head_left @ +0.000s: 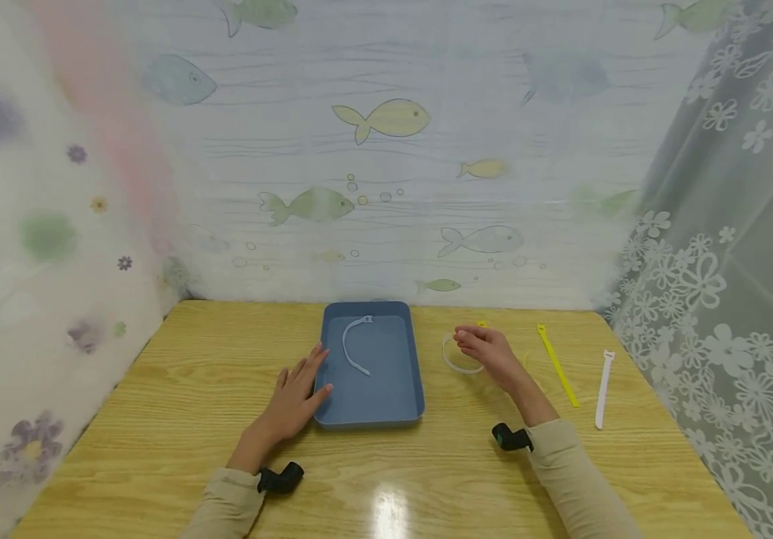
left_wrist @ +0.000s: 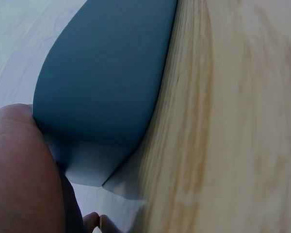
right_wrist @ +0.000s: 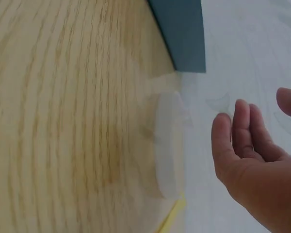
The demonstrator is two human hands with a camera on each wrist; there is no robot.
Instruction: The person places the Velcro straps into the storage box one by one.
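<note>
Wooden bench (head_left: pixel 177 419) w/ blue tray (head_left: pixel 406 389) at centre, white cable tie (head_left: pixel 354 346) curved inside. Left hand (head_left: pixel 297 397) flat beside tray's left wall, fingers straight, touching it. Right hand (head_left: pixel 490 352) over looped clear tie (head_left: pixel 456 364), right of tray, fingers relaxed, not pinching. Yellow tie (head_left: pixel 557 364) & white tie (head_left: pixel 603 389) farther right.

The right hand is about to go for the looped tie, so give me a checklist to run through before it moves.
1. Blue tray steadied by the left hand: ok, fingers rest against its left wall.
2. Right hand free: ok, fingers relaxed, holding nothing.
3. Looped white tie within reach: ok, right beside the fingers.
4. Room in tray: ok, one white tie inside.
5. Whether the loop is fastened: cannot tell.
</note>
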